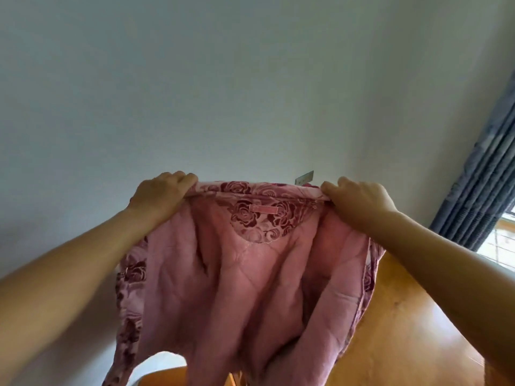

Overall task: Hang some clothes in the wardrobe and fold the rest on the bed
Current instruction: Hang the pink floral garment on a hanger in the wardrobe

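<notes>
Glossy orange-brown wooden surface (404,316) at lower right - floor or furniture top, can't tell - window glare on it.

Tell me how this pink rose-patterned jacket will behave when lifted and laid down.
Probably floppy: the pink jacket sags in deep folds between the left hand and right hand. Its quilted lining looks padded, so likely bulky yet fairly light. The plush fabric seems unlikely to slip from a grip.
</notes>
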